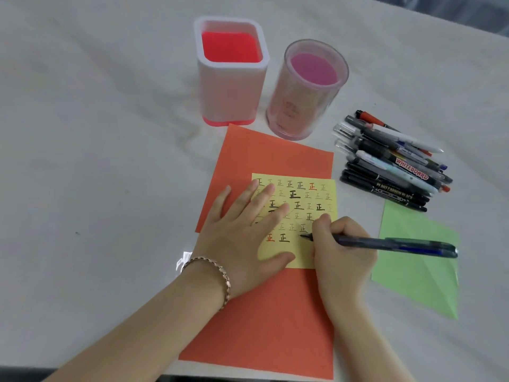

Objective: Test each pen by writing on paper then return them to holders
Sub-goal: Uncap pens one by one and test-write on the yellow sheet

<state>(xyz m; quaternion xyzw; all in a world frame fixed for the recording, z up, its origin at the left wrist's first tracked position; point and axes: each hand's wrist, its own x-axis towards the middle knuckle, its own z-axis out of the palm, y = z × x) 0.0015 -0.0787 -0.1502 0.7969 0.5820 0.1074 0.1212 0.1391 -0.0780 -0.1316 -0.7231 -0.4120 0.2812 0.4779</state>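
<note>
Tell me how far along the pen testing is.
Done: many marks fill the yellow paper. In hand: the right hand writes with a blue pen; the left hand presses the paper. Left: the pen pile lies out; the square holder and round holder hold no pens.

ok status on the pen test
Left hand flat on yellow paper. Right hand grips pen, tip on paper. Square holder, round holder empty. Nothing blocking.

This is looking like an office desk (96, 133): a square holder (231, 73) and a round holder (305, 92) are standing top centre, pens (391, 161) are lying at right.
</note>
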